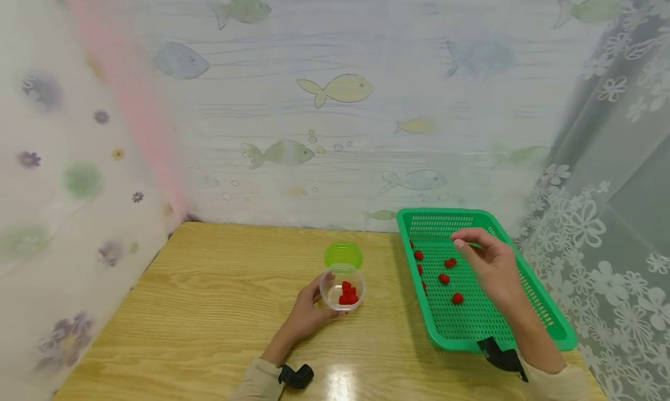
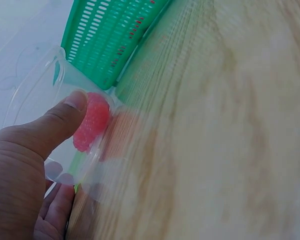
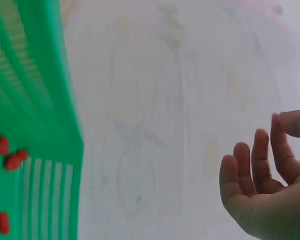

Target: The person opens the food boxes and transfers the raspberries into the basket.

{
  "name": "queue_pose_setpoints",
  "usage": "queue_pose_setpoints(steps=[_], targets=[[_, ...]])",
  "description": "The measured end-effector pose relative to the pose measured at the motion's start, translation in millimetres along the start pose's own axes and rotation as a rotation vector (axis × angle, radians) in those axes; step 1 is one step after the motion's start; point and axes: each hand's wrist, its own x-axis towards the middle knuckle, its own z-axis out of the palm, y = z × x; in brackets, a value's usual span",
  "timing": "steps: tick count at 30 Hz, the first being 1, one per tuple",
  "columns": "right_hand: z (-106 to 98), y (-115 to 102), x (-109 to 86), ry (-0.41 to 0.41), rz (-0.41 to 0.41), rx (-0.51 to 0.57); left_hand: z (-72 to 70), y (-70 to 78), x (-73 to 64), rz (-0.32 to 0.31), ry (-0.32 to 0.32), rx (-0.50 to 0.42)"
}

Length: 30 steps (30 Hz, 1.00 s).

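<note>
My left hand [image 1: 309,315] grips a small clear plastic container [image 1: 330,293] over the table. Several red raspberries [image 1: 348,296] lie in it, and in the left wrist view the thumb presses on the container's wall in front of the raspberries [image 2: 96,122]. Above the green basket [image 1: 478,322] is my right hand [image 1: 494,268], thumb near the index fingertip and the other fingers loosely bent. Nothing shows between those fingers in the right wrist view. Loose raspberries [image 1: 444,279] are scattered on the basket's floor, some along its left wall.
A round lime-green lid [image 1: 342,254] lies on the wooden table [image 1: 225,296] just behind the container. Behind the table hangs a fish-patterned curtain [image 1: 335,127]. Lace with white flowers [image 1: 586,220] hangs close to the basket's right side.
</note>
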Motion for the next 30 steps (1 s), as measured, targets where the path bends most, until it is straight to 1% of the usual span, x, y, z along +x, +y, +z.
queue_pose_setpoints(steps=[2,4,7,9,12,16,19,22,24,27,30], targets=[[21,-7,-13.4,-0.026,-0.091,-0.082,0.3,0.5,-0.6,0.002,0.0,-0.009],[43,-10,-26.6,-0.071,-0.147,-0.157,0.3,1.0,-1.1,0.005,0.004,-0.014],[73,-8,-43.3,-0.137,-0.148,-0.244,0.0,0.1,-1.7,0.017,0.011,-0.012],[91,-2,-51.6,-0.182,-0.124,-0.276,-0.2,-0.9,-1.3,0.026,0.012,-0.013],[112,10,-59.5,-0.239,-0.055,-0.279,-0.2,-1.9,-1.0,0.017,0.009,-0.012],[133,27,-62.8,-0.289,0.075,-0.208,0.0,-2.3,-0.7,0.01,0.002,-0.001],[145,38,-62.7,-0.297,0.161,-0.155,0.2,-3.1,-0.2,0.025,-0.003,0.018],[153,47,-61.8,-0.311,0.228,-0.119,0.4,-3.3,0.1,0.038,-0.006,0.039],[159,53,-59.8,-0.321,0.256,-0.095,0.6,-3.4,0.3,0.046,-0.008,0.049],[168,63,-53.7,-0.33,0.275,-0.055,0.5,-3.2,0.4,0.042,-0.001,0.048],[178,74,-43.3,-0.322,0.267,-0.037,0.4,-2.6,0.7,0.032,0.011,0.043]])
